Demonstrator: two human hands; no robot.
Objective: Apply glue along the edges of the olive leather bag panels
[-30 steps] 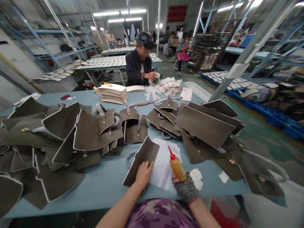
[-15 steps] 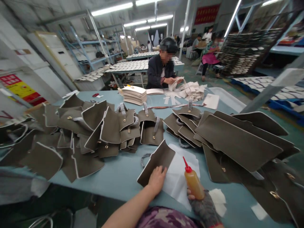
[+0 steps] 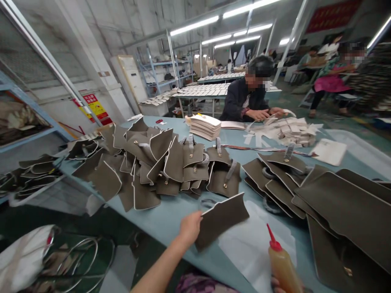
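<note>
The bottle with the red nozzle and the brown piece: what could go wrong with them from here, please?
If the right hand tilts or squeezes the bottle too much, its contents might drip on the white sheet.
The left hand holds the brown piece by one edge, so it might slip or brush the piled pieces behind.

— What is hung overhead?
— Tube lights [image 3: 194, 25], in long rows.
— What is seen farther back?
— Blue shelves [image 3: 165, 63], a red banner [image 3: 333, 15] and a green floor [image 3: 360, 125] are seen.
</note>
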